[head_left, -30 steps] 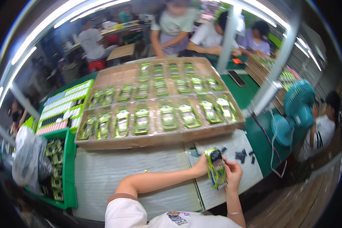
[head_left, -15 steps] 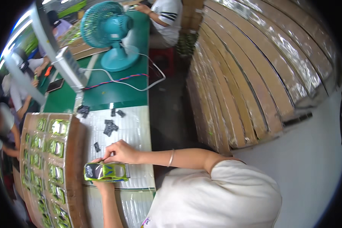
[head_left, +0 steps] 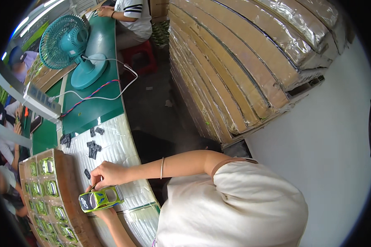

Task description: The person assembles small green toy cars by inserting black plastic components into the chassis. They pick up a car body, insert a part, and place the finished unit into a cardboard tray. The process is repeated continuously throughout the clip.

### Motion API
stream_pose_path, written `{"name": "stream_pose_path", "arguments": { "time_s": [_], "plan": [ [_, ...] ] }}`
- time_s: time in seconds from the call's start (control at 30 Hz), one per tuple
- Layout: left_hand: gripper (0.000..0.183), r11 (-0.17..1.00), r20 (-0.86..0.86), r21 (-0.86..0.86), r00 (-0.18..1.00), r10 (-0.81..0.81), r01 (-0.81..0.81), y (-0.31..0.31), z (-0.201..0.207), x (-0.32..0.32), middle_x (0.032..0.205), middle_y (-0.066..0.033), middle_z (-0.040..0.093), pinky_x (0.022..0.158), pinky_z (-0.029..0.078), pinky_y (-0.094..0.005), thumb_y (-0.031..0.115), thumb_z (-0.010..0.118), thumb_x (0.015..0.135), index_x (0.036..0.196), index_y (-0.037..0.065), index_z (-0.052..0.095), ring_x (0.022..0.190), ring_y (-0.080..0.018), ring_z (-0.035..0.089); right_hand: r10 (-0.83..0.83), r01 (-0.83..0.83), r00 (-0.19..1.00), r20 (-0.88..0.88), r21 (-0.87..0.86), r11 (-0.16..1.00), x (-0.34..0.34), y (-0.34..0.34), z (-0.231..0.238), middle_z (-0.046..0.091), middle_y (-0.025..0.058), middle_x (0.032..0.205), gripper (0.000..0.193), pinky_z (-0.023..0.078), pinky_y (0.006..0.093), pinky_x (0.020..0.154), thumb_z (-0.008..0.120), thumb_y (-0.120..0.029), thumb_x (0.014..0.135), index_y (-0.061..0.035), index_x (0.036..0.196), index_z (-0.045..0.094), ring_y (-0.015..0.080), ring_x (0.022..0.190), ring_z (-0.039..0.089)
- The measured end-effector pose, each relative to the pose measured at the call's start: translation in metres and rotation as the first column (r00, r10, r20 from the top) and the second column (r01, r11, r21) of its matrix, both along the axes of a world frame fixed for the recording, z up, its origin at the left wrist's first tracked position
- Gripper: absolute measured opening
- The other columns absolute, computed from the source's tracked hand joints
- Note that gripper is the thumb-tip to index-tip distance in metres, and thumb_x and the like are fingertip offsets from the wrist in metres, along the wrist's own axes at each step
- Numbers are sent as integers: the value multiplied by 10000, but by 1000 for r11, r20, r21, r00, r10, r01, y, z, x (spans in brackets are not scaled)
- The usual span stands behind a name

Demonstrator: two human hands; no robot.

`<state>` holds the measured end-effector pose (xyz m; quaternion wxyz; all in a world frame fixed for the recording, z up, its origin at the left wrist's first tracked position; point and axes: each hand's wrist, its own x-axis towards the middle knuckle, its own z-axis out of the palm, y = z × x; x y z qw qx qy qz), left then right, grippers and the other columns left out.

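Observation:
A green and yellow toy car [head_left: 99, 198] lies level just above the white padded work surface [head_left: 119, 142]. My left hand [head_left: 108, 215] holds it from below, mostly hidden under the car. My right hand [head_left: 106, 174], with a thin bracelet on its wrist, comes in from the right, and its fingertips pinch at the car's near end. Several small dark parts [head_left: 93, 148] lie scattered on the pad just beyond my right hand. A cardboard tray [head_left: 66, 181] of packed green toy cars sits to the left of the hands.
A teal desk fan [head_left: 66, 41] stands on the green table [head_left: 95, 110], with its cable [head_left: 111, 88] looping across. Tall stacks of foil-wrapped cardboard trays [head_left: 243, 66] fill the right side. One person [head_left: 132, 16] sits at the top; others [head_left: 4, 136] work at far left.
The view has swung round, so the table now runs along the left. The car went from upright to lying level, and both hands stayed on it.

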<state>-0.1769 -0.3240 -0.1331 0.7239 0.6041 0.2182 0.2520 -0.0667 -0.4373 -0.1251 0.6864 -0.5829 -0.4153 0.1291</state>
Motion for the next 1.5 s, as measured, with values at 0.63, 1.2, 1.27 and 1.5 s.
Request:
{"name": "stream_pose_path", "arguments": {
  "time_s": [0.63, 1.2, 1.27, 1.5],
  "plan": [
    [231, 988, 52, 137, 996, 70, -76, -3, -1, 2, 973, -115, 571, 746, 514, -300, 71, 555, 845, 1061, 8, 502, 860, -188, 587, -18, 22, 998, 53, -85, 996, 2, -3, 2, 653, 84, 681, 130, 469, 307, 592, 724, -131, 645, -47, 708, 647, 192, 633, 630],
    [203, 998, 55, 33, 998, 44, -46, -2, -6, -6, 960, -61, 567, 730, 476, -258, 73, 569, 831, 1025, 23, 535, 854, -138, 562, 10, -4, 1000, 29, -178, 984, -2, -4, 5, 655, 78, 721, 163, 477, 271, 567, 715, -130, 681, -15, 747, 619, 172, 599, 603],
    [188, 976, 4, 208, 998, 69, -68, -7, 1, -4, 950, -51, 547, 761, 440, -256, 44, 571, 812, 995, 23, 534, 866, -135, 534, 5, 4, 999, 48, -189, 982, 0, -3, 7, 646, 84, 707, 164, 462, 277, 551, 719, -130, 682, -12, 732, 616, 176, 605, 602],
    [114, 949, 19, 311, 999, 50, -54, -16, 17, -2, 914, -54, 546, 773, 411, -260, 22, 595, 771, 882, 29, 574, 861, -139, 524, 28, 5, 991, 133, -244, 970, 4, -6, 12, 617, 80, 673, 125, 444, 299, 584, 713, -88, 679, -24, 699, 607, 200, 658, 596]
  ]
}}
